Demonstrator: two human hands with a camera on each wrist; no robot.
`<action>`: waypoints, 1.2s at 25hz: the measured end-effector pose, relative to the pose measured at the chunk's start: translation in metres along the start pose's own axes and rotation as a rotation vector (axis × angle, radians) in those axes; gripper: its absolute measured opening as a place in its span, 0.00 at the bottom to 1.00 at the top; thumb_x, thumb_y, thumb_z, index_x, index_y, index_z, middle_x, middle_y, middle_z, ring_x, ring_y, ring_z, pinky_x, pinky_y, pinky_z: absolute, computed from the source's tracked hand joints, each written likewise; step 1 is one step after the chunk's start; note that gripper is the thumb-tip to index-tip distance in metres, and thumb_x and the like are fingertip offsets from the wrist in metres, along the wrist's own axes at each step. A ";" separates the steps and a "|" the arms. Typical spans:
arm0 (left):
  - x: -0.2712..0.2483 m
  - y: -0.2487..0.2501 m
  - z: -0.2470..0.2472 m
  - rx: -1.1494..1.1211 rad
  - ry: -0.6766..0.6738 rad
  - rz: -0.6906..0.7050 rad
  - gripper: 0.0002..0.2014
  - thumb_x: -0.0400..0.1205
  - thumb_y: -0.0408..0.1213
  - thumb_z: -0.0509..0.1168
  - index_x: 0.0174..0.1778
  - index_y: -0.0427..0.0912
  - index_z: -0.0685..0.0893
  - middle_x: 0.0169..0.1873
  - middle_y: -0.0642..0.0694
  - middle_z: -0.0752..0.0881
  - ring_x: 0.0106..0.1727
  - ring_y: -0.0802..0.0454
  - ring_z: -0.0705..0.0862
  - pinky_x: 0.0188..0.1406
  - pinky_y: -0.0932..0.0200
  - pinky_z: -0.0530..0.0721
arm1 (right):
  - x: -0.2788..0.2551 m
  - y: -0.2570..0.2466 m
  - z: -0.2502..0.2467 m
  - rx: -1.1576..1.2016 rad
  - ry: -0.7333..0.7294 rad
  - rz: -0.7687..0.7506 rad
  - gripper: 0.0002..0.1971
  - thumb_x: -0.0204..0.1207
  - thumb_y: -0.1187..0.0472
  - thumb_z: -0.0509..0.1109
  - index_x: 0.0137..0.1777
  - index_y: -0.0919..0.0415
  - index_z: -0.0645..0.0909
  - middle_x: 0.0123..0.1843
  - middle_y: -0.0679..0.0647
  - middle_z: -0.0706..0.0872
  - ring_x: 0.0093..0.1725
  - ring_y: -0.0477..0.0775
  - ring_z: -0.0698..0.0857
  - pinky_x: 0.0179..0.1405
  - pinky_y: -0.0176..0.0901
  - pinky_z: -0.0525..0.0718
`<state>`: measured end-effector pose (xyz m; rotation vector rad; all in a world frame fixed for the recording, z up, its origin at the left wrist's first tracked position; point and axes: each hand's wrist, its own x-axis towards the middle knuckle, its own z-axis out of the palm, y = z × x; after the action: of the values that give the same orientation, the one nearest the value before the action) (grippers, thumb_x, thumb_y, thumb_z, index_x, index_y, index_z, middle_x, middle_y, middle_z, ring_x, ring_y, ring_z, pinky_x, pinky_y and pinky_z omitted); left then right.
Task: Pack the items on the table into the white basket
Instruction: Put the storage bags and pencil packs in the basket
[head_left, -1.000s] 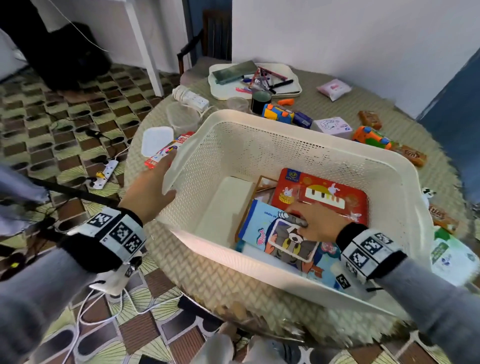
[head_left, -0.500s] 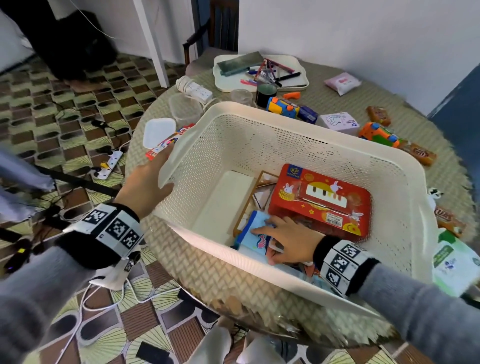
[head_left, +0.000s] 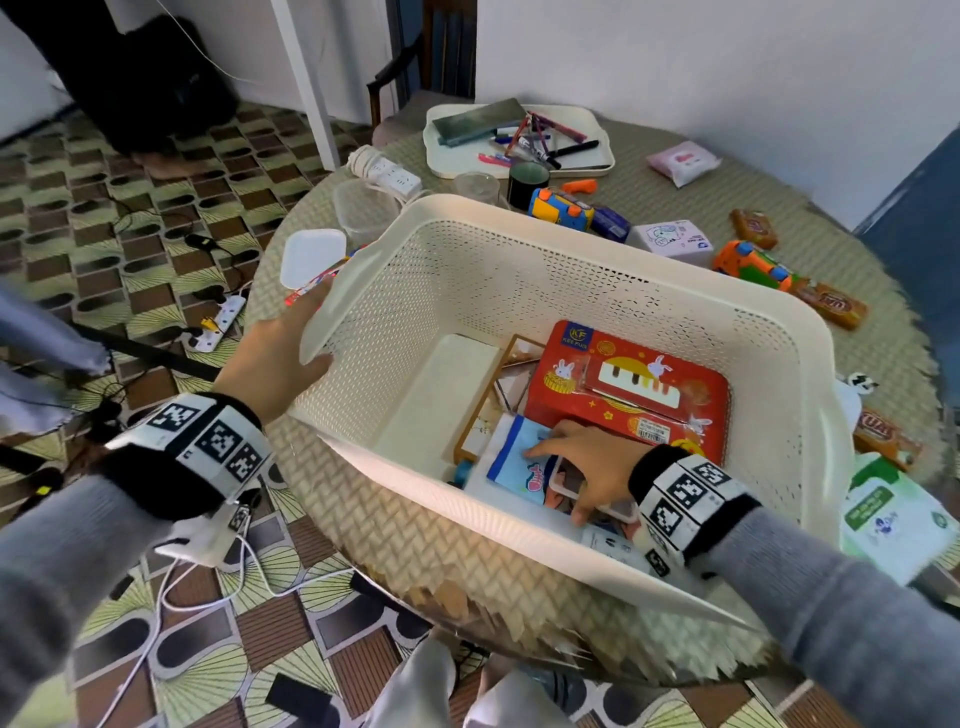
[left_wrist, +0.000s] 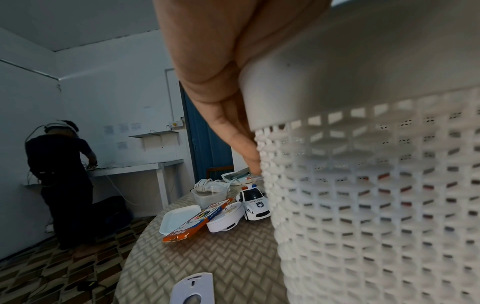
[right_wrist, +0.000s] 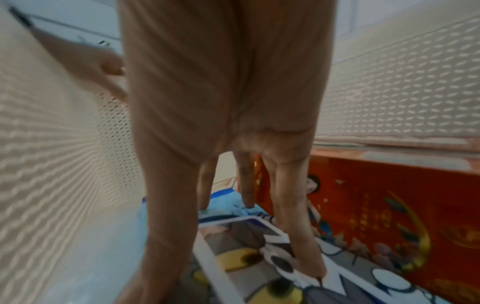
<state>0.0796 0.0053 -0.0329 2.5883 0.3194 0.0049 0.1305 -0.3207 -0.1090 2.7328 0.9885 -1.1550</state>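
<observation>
The white basket (head_left: 519, 218) stands mid-table, its mesh wall (left_wrist: 363, 185) filling the left wrist view. My left hand (head_left: 280, 353) grips its left rim, fingers (left_wrist: 233, 131) running down the outside. My right hand (head_left: 587, 462) is inside, near the front wall. Its straight fingers (right_wrist: 298, 236) rest on a small white-framed cartoon case (right_wrist: 246, 246) lying on a blue picture book (head_left: 514, 457). A red box (head_left: 634, 384) and a wooden-framed board (head_left: 498, 395) also lie in the basket.
Around the basket lie a pen tray (head_left: 519, 140), toy cars (head_left: 561, 208), a tissue box (head_left: 675, 239), snack bars (head_left: 831, 306), a wipes pack (head_left: 893, 514) and a power strip (head_left: 384, 171). Left of it are a police car (left_wrist: 253, 202) and an orange box (left_wrist: 197, 222). A person (left_wrist: 59, 174) stands far back.
My right hand has slid from beside the red box toward the basket's near wall, staying on the cartoon case. The left hand has kept its hold on the rim.
</observation>
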 end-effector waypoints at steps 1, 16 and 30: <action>0.000 0.000 0.000 0.005 0.002 -0.002 0.39 0.80 0.31 0.68 0.83 0.53 0.56 0.57 0.29 0.82 0.54 0.33 0.82 0.55 0.44 0.79 | 0.000 0.000 -0.001 0.004 0.025 -0.011 0.48 0.62 0.53 0.84 0.80 0.46 0.62 0.73 0.54 0.67 0.72 0.59 0.70 0.73 0.49 0.70; -0.011 0.001 0.000 -0.129 0.167 0.021 0.27 0.80 0.32 0.68 0.76 0.47 0.73 0.65 0.43 0.83 0.52 0.50 0.81 0.52 0.63 0.74 | -0.014 -0.010 -0.031 0.218 0.293 -0.120 0.26 0.76 0.54 0.73 0.74 0.53 0.74 0.67 0.50 0.80 0.64 0.48 0.80 0.61 0.38 0.77; -0.003 -0.058 -0.038 -0.363 0.281 0.066 0.10 0.83 0.37 0.66 0.58 0.44 0.86 0.45 0.45 0.89 0.47 0.46 0.87 0.51 0.55 0.83 | 0.005 -0.131 -0.152 0.343 0.651 -0.370 0.15 0.77 0.56 0.72 0.63 0.56 0.83 0.53 0.53 0.86 0.45 0.51 0.85 0.50 0.40 0.81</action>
<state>0.0611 0.0723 -0.0291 2.2330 0.3015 0.4153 0.1573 -0.1761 0.0275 3.4062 1.5304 -0.4580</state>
